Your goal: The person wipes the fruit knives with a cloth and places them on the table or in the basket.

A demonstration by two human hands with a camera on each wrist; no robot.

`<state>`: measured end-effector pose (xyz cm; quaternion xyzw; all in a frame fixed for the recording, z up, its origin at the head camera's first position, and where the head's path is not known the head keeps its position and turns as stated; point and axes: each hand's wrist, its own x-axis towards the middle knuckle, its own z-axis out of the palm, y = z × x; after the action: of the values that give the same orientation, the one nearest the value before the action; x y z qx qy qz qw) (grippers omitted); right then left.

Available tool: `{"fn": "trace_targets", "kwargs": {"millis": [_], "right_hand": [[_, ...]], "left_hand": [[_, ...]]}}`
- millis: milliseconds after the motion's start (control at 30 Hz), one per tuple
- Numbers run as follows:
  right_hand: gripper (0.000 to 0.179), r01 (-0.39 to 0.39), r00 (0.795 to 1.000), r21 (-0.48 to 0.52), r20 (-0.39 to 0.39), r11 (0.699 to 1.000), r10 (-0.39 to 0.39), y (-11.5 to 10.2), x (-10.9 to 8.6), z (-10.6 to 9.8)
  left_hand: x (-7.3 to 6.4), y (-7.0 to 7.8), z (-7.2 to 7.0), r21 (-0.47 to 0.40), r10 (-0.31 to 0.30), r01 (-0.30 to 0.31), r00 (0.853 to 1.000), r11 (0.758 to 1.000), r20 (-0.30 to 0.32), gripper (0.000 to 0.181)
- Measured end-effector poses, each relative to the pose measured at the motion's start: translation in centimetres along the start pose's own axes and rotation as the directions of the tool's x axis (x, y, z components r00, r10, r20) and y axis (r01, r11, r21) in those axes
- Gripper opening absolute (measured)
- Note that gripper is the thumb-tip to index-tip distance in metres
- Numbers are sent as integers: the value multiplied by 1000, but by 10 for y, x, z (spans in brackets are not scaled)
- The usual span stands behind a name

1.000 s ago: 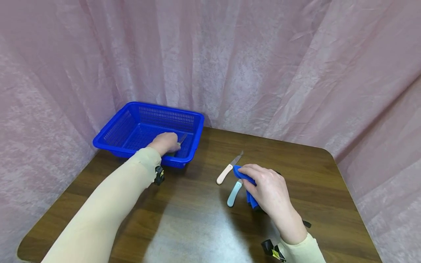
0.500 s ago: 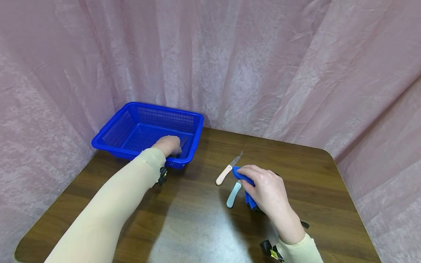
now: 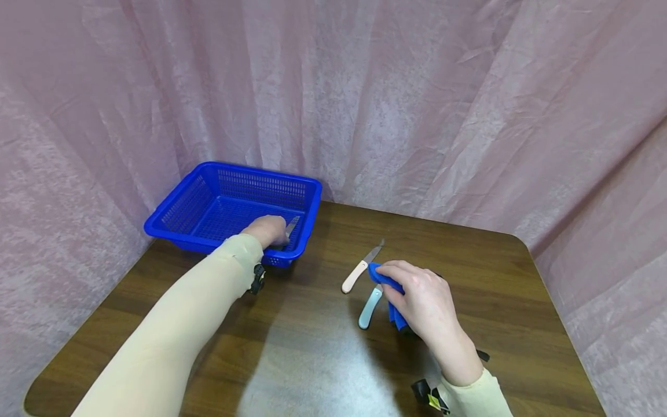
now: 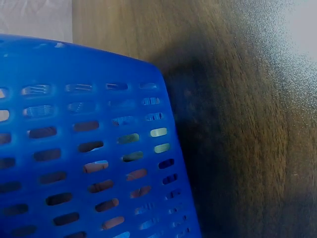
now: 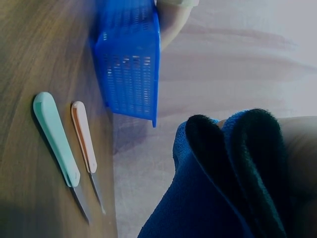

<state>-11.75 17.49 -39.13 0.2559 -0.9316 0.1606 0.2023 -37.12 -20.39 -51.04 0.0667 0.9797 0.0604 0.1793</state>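
Observation:
My left hand [image 3: 268,230] reaches down into the blue plastic basket [image 3: 234,169], its fingers mostly hidden. It appears to hold a knife, whose blade [image 3: 293,225] shows just right of the knuckles. Through the basket slots in the left wrist view, a pale green patch [image 4: 159,132] shows. My right hand [image 3: 424,295] grips a folded blue cloth [image 3: 397,315] above the table. Near it lie a knife with a pale pink handle [image 3: 355,277] and one with a light teal handle [image 3: 370,308], its blade mostly covered by the cloth in the head view.
The wooden table [image 3: 312,324] has a rounded far right corner. Pink curtains [image 3: 365,104] hang behind and at both sides. The basket stands at the far left of the table, close to the curtain.
My left hand has moved slightly right and down inside the basket, and the knife blade beside it has shifted and tilted more upright. The right hand with the cloth is almost still.

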Motion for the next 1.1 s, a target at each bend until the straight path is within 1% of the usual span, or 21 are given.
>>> {"fn": "trace_targets", "kwargs": {"millis": [67,133,167,233,300,333,367,400,467,533,567,667,800,933,1033,1100], "right_hand": [[37,-1,1000,-3,1,1000,1,1,-1,0],[38,-3,1000,-3,0,1000,3,1,-1,0],[38,-3,1000,-2,-1,1000,3,2,-1,0],[37,-5,1000,0,-2,1000,5,3,-1,0],[37,-6,1000,0,-3,1000,6,4,-1,0],[37,-5,1000,-1,-3,1000,5,4,-1,0],[37,-5,1000,-3,-2,1000,5,5,-1,-1],[37,-4,1000,-5,-2,1000,4,5,-1,-1],[37,-3,1000,-6,-4,1000,3,6,0,-1],[37,-4,1000,-5,-6,1000,4,7,1,-1],[37,-4,1000,-3,-7,1000,4,8,1,-1],[37,-5,1000,2,-7,1000,5,9,1,-2],[36,-8,1000,3,-8,1000,8,9,1,-4],[35,-14,1000,3,-13,1000,14,10,1,-6],[34,-18,1000,4,-15,1000,18,11,1,-6],[34,-21,1000,3,-13,1000,22,11,0,-7]], "left_hand": [[-2,0,-2,1,-4,4,1000,1000,2,29],[-8,0,-7,4,-4,4,1000,1000,-5,28],[-15,3,-12,-1,-10,10,1000,1000,-4,28],[-33,10,-22,-11,-22,22,999,1000,-26,30],[-58,20,-36,-25,-29,28,999,999,-46,32],[-58,17,-36,-31,-17,15,997,999,-72,37],[-71,23,-43,-39,-22,18,996,999,-83,38],[-80,27,-48,-34,-20,16,995,999,-98,39],[-93,34,-56,-27,-13,9,991,1000,-131,41],[-104,39,-61,-19,2,-5,985,1000,-172,43],[-121,50,-70,-18,-6,3,984,1000,-177,41],[-132,55,-72,-7,28,-31,966,999,-256,44],[-141,61,-71,16,79,-78,941,997,-329,49],[-148,66,-69,28,114,-112,921,993,-374,53],[-152,70,-68,46,126,-117,905,992,-406,55],[-155,72,-68,62,135,-120,892,991,-431,55]]}}
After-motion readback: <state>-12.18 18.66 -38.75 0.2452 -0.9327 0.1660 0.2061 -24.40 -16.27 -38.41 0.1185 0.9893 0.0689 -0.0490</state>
